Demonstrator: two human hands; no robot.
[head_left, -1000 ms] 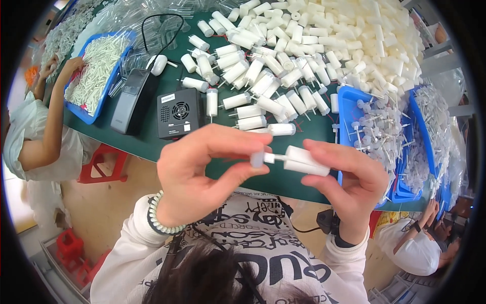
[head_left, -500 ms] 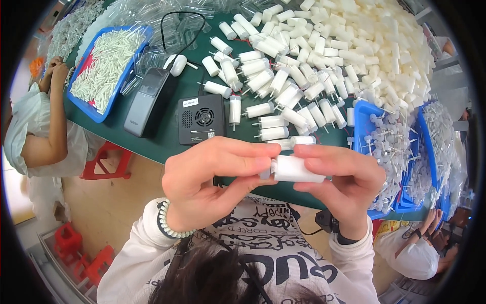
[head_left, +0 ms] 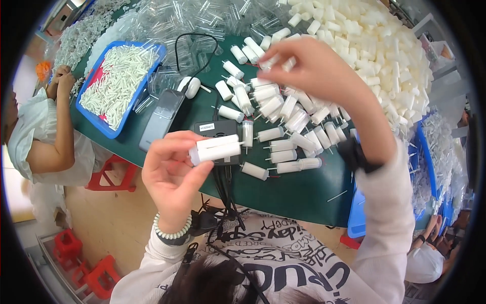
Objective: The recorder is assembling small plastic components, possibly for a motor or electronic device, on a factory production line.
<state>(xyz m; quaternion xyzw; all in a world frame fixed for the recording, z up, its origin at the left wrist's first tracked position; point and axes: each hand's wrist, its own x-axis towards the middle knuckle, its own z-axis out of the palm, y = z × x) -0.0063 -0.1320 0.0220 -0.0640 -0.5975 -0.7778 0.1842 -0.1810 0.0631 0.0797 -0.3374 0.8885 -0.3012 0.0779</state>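
Note:
My left hand [head_left: 174,172] is closed around a white cylinder [head_left: 220,152]. A line runs along the cylinder's length; a clear cap shows at the hand end and a thin pin at the other. My right hand [head_left: 306,66] is over the far part of the table, its fingers curled and blurred above several white cylinders. Whether something is between its fingertips I cannot make out. Beneath and nearer lies a loose group of capped cylinders [head_left: 271,105] with thin pins. One capped cylinder [head_left: 254,171] lies apart, right of my left hand.
A black box [head_left: 205,126] sits partly behind the held cylinder, beside a grey power bank [head_left: 164,114]. A blue tray [head_left: 114,133] of small white tubes stands left. Plain white cylinders [head_left: 369,66] heap at far right; clear tubes [head_left: 217,17] lie behind. Another person's arm [head_left: 63,121] is at left.
My hands have parted. The left has moved left with the white cylinder; the right has let go of it and reached far over the pile. The view has shifted slightly.

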